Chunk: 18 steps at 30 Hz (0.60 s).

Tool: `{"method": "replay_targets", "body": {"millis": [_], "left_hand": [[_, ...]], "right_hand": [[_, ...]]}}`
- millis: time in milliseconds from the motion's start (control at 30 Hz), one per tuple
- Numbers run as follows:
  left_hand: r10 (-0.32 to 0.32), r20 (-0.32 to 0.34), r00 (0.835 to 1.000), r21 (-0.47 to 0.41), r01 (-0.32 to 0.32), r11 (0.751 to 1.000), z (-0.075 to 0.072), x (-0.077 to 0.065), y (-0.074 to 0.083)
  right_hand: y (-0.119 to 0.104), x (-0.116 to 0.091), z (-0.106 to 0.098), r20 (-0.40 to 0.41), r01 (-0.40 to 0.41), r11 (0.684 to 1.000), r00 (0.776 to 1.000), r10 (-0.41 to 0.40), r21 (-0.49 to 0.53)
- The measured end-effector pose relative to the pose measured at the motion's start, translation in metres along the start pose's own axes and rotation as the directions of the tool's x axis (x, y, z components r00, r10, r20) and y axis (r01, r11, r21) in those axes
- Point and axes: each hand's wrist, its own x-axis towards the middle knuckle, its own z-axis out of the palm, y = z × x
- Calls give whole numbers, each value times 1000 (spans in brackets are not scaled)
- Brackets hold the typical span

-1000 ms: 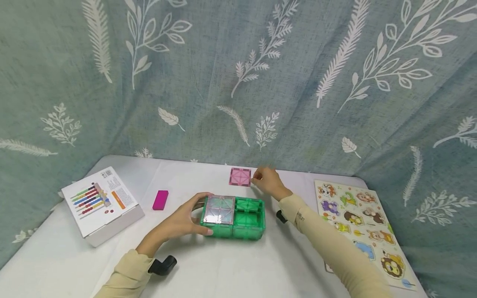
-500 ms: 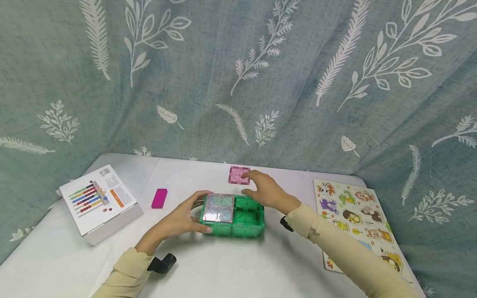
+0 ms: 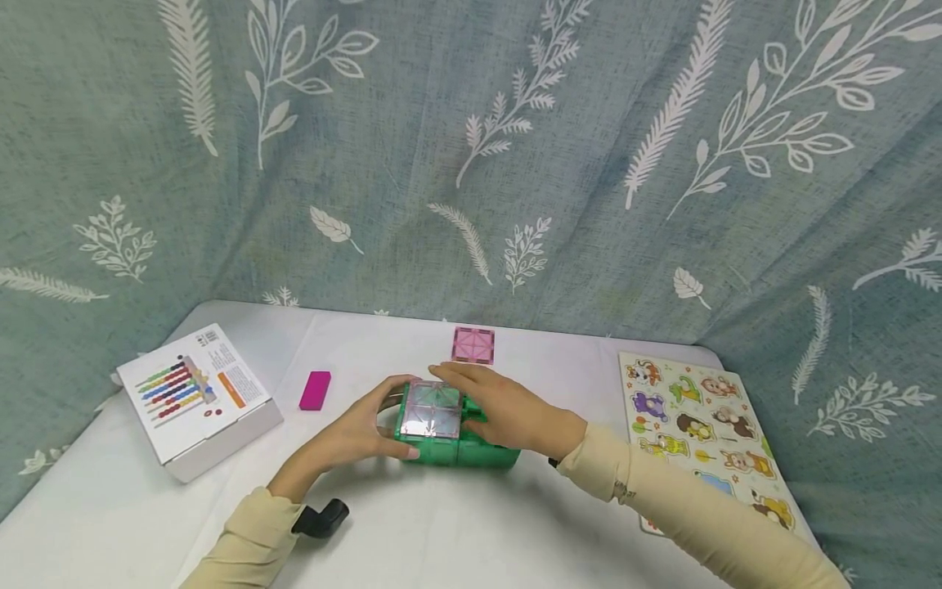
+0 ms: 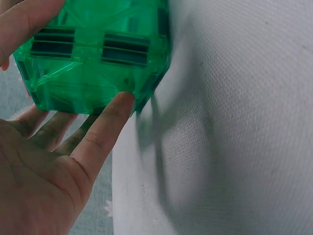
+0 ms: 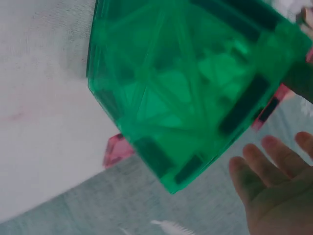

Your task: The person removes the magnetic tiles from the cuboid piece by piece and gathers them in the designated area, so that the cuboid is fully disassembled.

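Note:
A box shape of see-through green magnetic tiles [image 3: 430, 452] stands on the white table. A clear, pink-edged square tile [image 3: 432, 409] lies on top of its left half. My left hand [image 3: 361, 425] grips the box's left end, thumb at the front and fingers behind. In the left wrist view the thumb [image 4: 110, 120] presses the green wall. My right hand [image 3: 508, 409] is over the right half, fingers extended leftward along the back, hiding most of that half. The right wrist view shows its fingers [image 5: 266, 164] apart from the green wall [image 5: 166, 93].
A pink square tile [image 3: 473, 345] lies behind the box. Left of it are a magenta block [image 3: 315, 391] and a white carton with an abacus picture [image 3: 199, 401]. An animal puzzle board [image 3: 699, 425] lies at right. A patterned curtain [image 3: 412, 164] hangs behind.
My right hand has moved from beside the pink tile, forward and left, to over the box's right half. My left hand keeps its hold on the left end.

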Motion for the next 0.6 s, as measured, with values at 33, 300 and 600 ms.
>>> {"method": "replay_targets", "body": {"millis": [33, 300, 600], "left_hand": [[1, 1, 1000, 4, -1, 1000, 0, 0, 0], [-5, 4, 1000, 10, 5, 1000, 1, 0, 1], [-9, 6, 1000, 18, 9, 1000, 0, 0, 1]], "right_hand": [[-2, 0, 2, -11, 37, 998, 999, -38, -50], [-6, 7, 13, -33, 186, 925, 977, -209, -332], [-5, 10, 13, 70, 209, 918, 978, -197, -336]]}}
